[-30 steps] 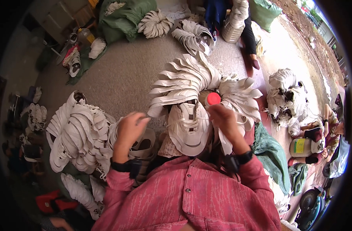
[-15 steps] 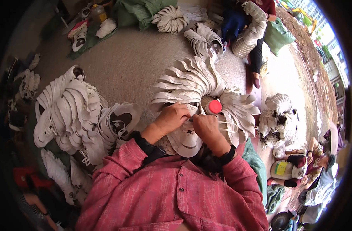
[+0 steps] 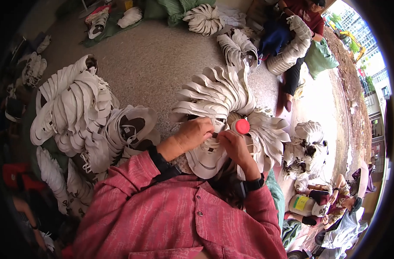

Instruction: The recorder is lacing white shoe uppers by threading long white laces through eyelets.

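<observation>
A white shoe upper lies in front of my body, toe toward me, with lacing across its middle. Over its opening, my left hand is closed, fingertips pinching the upper's edge. My right hand is closed beside it, thumb and fingertips pressed together; what they pinch is hidden. Something small and dark shows between the two hands. Beyond them, a curved row of nested white shoe uppers fans out. A container with a red lid stands just past my right hand, against another fan of uppers.
Heaped white uppers lie to the left, and a bundle of them to the right. At the far right, a seated person holds a long stack of uppers. Another person sits at lower right near a pale container. Green sacks lie at the back.
The whole view has shifted and tilted slightly. Both my hands remain at the same shoe upper; the right hand has turned a little, its fingertips still close to the left's.
</observation>
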Action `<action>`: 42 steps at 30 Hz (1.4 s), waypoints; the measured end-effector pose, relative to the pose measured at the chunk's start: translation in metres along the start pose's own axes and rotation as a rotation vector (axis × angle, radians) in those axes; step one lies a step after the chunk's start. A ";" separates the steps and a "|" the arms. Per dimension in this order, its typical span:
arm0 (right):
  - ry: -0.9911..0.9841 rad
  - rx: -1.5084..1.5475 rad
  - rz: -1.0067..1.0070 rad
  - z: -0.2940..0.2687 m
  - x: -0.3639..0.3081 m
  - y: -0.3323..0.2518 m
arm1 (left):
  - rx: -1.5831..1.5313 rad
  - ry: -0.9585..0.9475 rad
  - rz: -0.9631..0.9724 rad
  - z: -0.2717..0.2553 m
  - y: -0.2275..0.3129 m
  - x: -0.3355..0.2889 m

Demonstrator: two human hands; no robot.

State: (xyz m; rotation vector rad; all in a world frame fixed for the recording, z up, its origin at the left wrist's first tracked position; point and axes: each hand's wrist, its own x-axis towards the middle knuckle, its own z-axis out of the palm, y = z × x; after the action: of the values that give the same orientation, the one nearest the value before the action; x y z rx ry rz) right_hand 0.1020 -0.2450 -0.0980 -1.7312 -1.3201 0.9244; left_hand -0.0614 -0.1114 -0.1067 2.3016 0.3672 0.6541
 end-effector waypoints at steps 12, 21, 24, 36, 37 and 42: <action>0.415 -0.613 -0.262 0.033 -0.010 -0.004 | 0.023 0.022 -0.001 -0.001 0.004 0.000; 0.470 -0.073 0.069 0.036 -0.009 -0.005 | 0.088 0.020 -0.001 0.004 0.007 -0.003; 0.466 -0.364 0.001 0.035 -0.012 -0.009 | 0.161 0.011 0.010 0.008 0.007 -0.002; 0.428 0.277 0.091 0.029 -0.016 0.001 | 0.236 -0.009 0.136 0.011 0.004 -0.003; 0.397 0.338 0.199 0.027 -0.017 -0.002 | 0.223 -0.006 0.153 0.010 0.004 -0.002; 0.386 -0.238 0.052 0.025 -0.014 -0.020 | 0.271 0.023 0.158 0.006 0.009 0.000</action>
State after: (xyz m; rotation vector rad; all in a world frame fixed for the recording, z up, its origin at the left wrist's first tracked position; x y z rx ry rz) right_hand 0.0682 -0.2516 -0.0905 -2.0119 -1.1654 0.4386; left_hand -0.0577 -0.1217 -0.1043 2.6028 0.3015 0.7484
